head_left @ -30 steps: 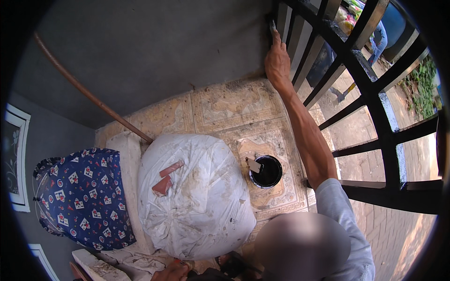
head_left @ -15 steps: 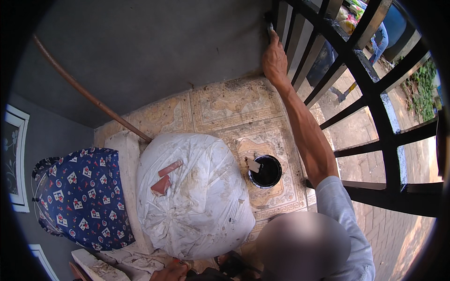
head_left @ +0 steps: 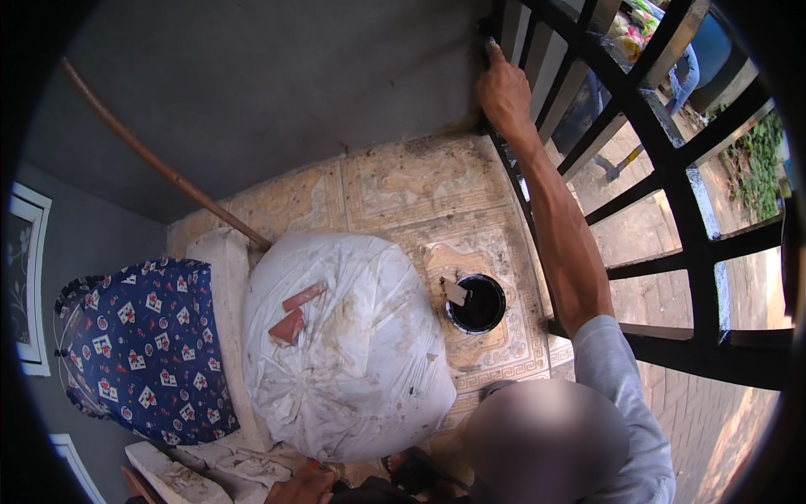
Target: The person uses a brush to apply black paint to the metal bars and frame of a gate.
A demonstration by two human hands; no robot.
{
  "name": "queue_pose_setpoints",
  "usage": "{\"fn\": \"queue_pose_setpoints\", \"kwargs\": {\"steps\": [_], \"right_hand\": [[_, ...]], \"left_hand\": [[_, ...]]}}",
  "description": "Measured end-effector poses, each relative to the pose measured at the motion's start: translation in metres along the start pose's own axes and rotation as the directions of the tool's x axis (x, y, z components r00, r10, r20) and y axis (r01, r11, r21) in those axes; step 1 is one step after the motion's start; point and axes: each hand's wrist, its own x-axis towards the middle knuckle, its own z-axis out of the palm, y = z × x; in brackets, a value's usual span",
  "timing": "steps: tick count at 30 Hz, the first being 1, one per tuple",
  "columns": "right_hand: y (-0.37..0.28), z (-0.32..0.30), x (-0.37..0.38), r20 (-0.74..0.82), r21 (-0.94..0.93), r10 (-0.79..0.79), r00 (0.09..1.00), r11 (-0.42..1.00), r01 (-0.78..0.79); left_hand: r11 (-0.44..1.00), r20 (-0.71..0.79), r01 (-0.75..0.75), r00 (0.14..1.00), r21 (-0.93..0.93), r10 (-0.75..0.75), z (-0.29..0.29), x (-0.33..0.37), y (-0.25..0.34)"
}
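Observation:
My right arm stretches far up along the black metal gate (head_left: 680,160). At its end my right hand (head_left: 506,94) is closed around a slim paintbrush (head_left: 491,44); its dark tip lies where the grey wall meets the gate's end bars, and shadow blurs the contact. On the tiles below that arm stands a small can of black paint (head_left: 483,313) with a flat pale piece (head_left: 454,291) resting across its rim. My left hand (head_left: 302,485) shows only partly at the bottom edge, below a big white sack (head_left: 361,353); its fingers are not clear.
Two reddish fragments (head_left: 288,326) lie on the sack. Left of it are a pale block (head_left: 225,277) and a dark blue patterned cloth (head_left: 151,353). A brown pole (head_left: 155,164) slants along the grey wall (head_left: 277,84). Broken pale slabs (head_left: 180,477) lie lower left. Beyond the gate is paving (head_left: 663,395).
My right hand with the paintbrush has shifted slightly right and up, along the wall's end by the gate. The view has moved a little; the can and the sack stay where they stood.

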Motion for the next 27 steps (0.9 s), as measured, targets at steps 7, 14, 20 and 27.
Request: {"fn": "queue_pose_setpoints", "kwargs": {"steps": [7, 14, 20, 27], "right_hand": [[-0.004, -0.017, 0.013, -0.030, -0.031, -0.147, 0.989, 0.989, 0.146], [-0.008, -0.022, 0.019, 0.088, -0.043, -0.062, 0.994, 0.997, 0.066], [-0.007, -0.026, 0.000, 0.125, -0.037, -0.070, 0.990, 0.996, 0.075], [0.000, -0.011, -0.004, 0.010, -0.067, -0.079, 0.997, 0.995, 0.080]], "left_hand": [[0.999, 0.012, -0.012, 1.000, -0.030, 0.012, -0.001, -0.002, -0.003], [0.997, -0.008, -0.030, 1.000, -0.069, 0.030, 0.002, -0.006, -0.003], [0.995, -0.060, -0.095, 0.994, -0.036, 0.093, 0.003, -0.009, -0.006], [0.994, -0.067, -0.102, 0.993, -0.026, 0.100, 0.005, -0.011, -0.008]]}}
